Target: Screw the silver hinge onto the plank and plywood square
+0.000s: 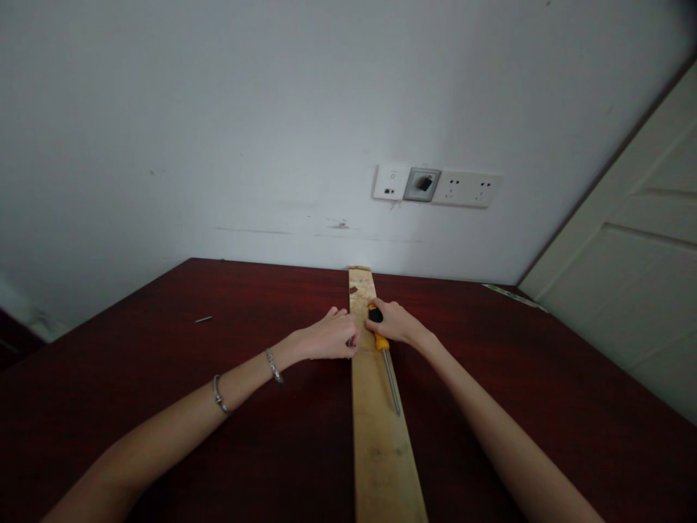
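Note:
A long pale wooden plank [381, 436] lies lengthwise on a dark red table [163, 407], running from the near edge to the wall. My right hand [395, 323] rests on the plank and is closed round the yellow-and-black handle of a screwdriver [388, 363], whose metal shaft lies on the plank pointing toward me. My left hand [329, 335] sits at the plank's left edge with its fingers pinched together on something small that I cannot make out. Two bracelets circle my left forearm.
A small screw or nail [203, 319] lies on the table at the far left. A row of wall sockets [438, 186] is mounted above the plank's far end. A white door [626, 290] stands at the right.

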A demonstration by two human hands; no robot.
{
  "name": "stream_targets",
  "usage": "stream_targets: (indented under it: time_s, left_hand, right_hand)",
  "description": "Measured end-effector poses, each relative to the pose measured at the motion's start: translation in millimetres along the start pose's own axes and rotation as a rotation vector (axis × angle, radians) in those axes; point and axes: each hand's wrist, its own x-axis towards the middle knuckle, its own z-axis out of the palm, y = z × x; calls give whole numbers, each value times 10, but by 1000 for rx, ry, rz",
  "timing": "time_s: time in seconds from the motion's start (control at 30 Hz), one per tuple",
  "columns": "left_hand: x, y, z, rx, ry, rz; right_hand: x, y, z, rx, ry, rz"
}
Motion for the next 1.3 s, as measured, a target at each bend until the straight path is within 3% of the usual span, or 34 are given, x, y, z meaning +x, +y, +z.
stream_targets:
  time_s: [0.57, 0.87, 1.3]
  left_hand:
    - [-12, 56, -32, 61, -1, 23]
    - [1, 24, -5, 55, 105, 50]
    - [4, -64, -45, -21, 54, 79]
  right_hand:
    - [-37, 3, -74, 68, -38, 30]
    - [-23, 18, -45, 208, -90, 75]
    - [-43, 3, -88, 256, -158, 122]
